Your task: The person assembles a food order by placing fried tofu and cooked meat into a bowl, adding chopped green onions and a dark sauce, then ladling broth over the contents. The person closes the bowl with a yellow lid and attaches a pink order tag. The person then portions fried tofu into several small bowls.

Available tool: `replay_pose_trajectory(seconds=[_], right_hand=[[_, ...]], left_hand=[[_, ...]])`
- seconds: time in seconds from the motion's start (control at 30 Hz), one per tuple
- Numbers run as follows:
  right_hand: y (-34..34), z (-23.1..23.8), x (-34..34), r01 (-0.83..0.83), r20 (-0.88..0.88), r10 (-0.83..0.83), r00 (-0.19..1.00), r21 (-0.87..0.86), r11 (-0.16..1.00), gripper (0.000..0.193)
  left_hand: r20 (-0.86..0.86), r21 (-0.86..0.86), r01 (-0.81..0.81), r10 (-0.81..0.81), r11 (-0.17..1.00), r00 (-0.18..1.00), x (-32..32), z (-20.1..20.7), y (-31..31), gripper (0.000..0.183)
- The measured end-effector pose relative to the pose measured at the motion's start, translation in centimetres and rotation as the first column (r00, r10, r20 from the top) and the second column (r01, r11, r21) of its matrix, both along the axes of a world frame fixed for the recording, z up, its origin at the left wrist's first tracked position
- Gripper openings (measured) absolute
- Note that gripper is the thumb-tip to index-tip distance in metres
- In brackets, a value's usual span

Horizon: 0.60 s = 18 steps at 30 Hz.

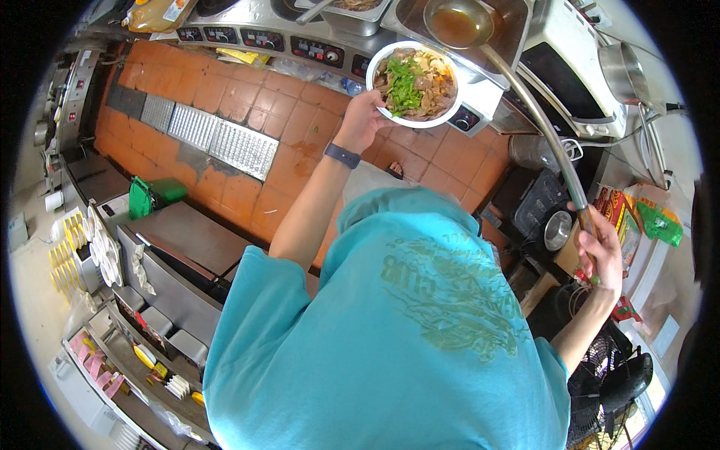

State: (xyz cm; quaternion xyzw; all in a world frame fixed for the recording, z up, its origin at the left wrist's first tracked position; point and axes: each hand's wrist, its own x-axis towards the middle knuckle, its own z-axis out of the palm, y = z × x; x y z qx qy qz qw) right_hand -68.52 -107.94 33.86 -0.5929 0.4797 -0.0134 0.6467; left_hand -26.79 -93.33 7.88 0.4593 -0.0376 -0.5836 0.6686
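My left hand [366, 120] grips the near left rim of a white bowl [373, 69], fingers partly hidden beneath it. Sliced meat [431, 110], chopped green herbs [403, 79] and pale yellowish bits fill the bowl. Out to the right, my right hand [600, 247] is closed round the handle end of a long ladle [541, 127]. The ladle's round head, holding brown broth [454, 27], hangs over a steel soup vat [409, 16] just beyond the bowl.
A steel counter with control knobs [319, 51] runs along the far side. At the right stand a white oven [568, 71] and a steel pot [624, 73]. A fan [611, 382] stands at the lower right. Metal drain grates [225, 140] cross the orange tiled floor [300, 120].
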Motion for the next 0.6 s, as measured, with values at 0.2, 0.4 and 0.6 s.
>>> replay_pose_trajectory(seconds=[0.2, 0.4, 0.6], right_hand=[[3.2, 0.8, -2.9, 0.018, -0.015, -0.017, 1.0, 0.04, 0.999, 0.06], [5.5, 1.0, -3.7, 0.022, -0.128, -0.03, 0.991, -0.065, 0.998, 0.062], [5.5, 0.9, -3.9, -0.163, -0.268, 0.072, 0.961, -0.333, 0.929, 0.059]], left_hand=[[-0.061, 0.002, -0.023, 0.023, 1.0, 0.998, -0.1, 0.4, 0.1, 0.047], [-0.034, -0.04, -0.01, 0.008, 0.999, 0.999, 0.0, 1.2, 0.2, 0.045], [0.002, -0.004, -0.005, 0.005, 1.0, 1.0, 0.1, 1.8, 0.4, 0.043]])
